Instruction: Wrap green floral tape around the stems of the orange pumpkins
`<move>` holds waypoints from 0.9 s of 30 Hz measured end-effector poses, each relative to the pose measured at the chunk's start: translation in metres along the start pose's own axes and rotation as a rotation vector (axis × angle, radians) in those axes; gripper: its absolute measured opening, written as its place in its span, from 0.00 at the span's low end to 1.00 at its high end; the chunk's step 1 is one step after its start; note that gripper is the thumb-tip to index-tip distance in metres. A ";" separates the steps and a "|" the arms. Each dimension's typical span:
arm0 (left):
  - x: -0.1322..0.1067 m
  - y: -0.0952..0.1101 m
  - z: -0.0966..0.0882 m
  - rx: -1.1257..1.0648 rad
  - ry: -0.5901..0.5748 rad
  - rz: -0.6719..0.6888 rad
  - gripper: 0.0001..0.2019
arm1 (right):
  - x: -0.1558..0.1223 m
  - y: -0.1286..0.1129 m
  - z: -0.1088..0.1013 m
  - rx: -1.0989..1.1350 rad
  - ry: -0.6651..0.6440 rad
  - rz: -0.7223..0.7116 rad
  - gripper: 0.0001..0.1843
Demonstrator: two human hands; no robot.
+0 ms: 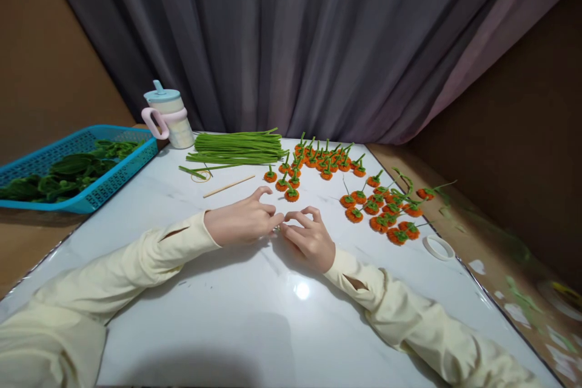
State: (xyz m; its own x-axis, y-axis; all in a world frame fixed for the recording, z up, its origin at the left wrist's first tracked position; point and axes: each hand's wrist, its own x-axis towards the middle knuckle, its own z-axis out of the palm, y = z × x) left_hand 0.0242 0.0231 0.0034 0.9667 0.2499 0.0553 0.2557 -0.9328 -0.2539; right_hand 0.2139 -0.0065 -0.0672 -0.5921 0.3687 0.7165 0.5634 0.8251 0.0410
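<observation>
My left hand (243, 221) and my right hand (307, 239) rest on the white table (254, 309), fingertips meeting in a pinch at the middle. Both pinch something tiny between them that I cannot make out. Just beyond the fingers lies an orange pumpkin-shaped pipe-cleaner piece with a green stem (291, 194). Several more of these orange pieces (318, 160) lie behind it, and another group (386, 212) lies to the right of my right hand. Both arms wear cream sleeves.
A bundle of green pipe cleaners (239, 148) lies at the back, a thin wooden stick (228, 186) in front of it. A blue basket of green leaves (68, 173) stands at left, a lidded cup (168, 116) behind. A white ring (439, 247) lies right. Grey curtain behind.
</observation>
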 end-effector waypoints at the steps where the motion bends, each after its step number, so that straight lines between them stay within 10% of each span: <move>1: 0.000 0.000 -0.002 0.015 -0.005 0.008 0.08 | 0.000 0.000 0.000 -0.004 -0.004 -0.001 0.08; 27: 0.003 0.007 -0.004 0.231 0.021 -0.004 0.11 | 0.004 -0.001 0.000 -0.008 0.000 0.074 0.08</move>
State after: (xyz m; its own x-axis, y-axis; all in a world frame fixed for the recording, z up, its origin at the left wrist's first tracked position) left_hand 0.0293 0.0160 0.0056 0.9664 0.2454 0.0765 0.2521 -0.8472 -0.4677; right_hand 0.2109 -0.0054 -0.0648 -0.5484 0.4289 0.7178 0.6102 0.7922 -0.0071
